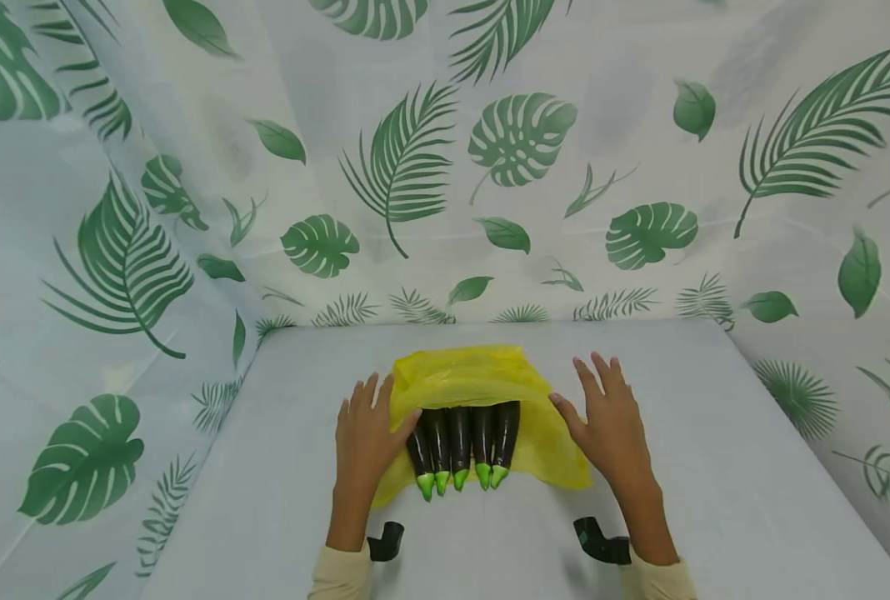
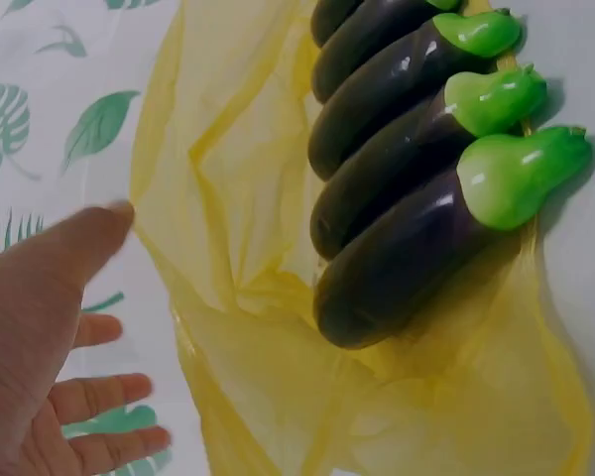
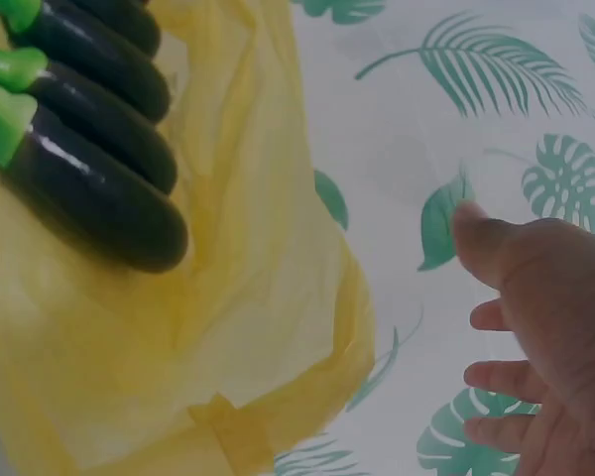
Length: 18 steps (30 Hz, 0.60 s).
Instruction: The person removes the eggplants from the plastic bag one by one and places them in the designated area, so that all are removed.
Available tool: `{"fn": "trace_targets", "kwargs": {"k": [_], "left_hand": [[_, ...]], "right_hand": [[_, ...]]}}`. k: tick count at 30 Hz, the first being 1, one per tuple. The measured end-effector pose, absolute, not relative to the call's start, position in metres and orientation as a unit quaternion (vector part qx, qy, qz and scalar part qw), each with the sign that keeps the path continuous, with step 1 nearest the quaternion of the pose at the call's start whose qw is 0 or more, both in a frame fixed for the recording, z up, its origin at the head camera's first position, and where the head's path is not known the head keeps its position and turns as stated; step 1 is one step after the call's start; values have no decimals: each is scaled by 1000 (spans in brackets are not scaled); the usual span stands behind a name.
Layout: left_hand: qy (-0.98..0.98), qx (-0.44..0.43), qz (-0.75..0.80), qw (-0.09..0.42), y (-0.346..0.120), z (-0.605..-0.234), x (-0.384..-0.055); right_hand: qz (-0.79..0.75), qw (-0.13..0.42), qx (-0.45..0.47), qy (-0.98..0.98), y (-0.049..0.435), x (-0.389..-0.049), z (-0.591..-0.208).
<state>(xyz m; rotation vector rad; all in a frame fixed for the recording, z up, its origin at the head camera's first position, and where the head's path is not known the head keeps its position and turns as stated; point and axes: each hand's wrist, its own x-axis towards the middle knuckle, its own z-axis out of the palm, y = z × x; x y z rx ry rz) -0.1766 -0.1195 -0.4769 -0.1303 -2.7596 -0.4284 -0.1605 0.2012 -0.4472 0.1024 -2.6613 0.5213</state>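
Note:
Several glossy dark eggplants [image 1: 458,440] with bright green stem ends lie side by side on a thin yellow plastic bag [image 1: 456,379]. Their stems point toward the person, and a fold of the bag covers their far ends in the head view. My left hand [image 1: 366,437] is spread beside the bag's left edge, thumb near the leftmost eggplant [image 2: 407,258]. On the other side, my right hand [image 1: 616,429] has its fingers extended just off the bag's right edge. In the right wrist view its thumb [image 3: 481,243] stands apart from the bag, and the hand holds nothing.
A white tabletop [image 1: 265,500] lies under everything. Behind it and at both sides hang white sheets with green leaf prints [image 1: 523,137]. A black elbow-shaped piece [image 1: 388,540] sits at the left wrist, and another black piece [image 1: 598,546] at the right wrist.

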Motion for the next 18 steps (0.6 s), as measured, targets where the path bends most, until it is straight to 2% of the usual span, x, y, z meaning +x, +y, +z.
{"fn": "trace_targets", "kwargs": {"k": [4, 8, 12, 15, 18], "left_hand": [[-962, -31, -195, 190, -122, -481, -172], [-957, -15, -235, 171, -124, -486, -167], [-959, -1, -241, 151, -126, -491, -163], [-961, 7, -233, 150, -126, -494, -162], [-962, 12, -219, 160, -126, -496, -160]], "right_hand": [[233, 259, 20, -937, 196, -158, -447], [292, 292, 27, -910, 190, -153, -445], [345, 325, 72, -877, 184, -149, -445], [379, 325, 103, -861, 178, -146, -448], [409, 300, 120, -853, 170, -142, -452]]}}
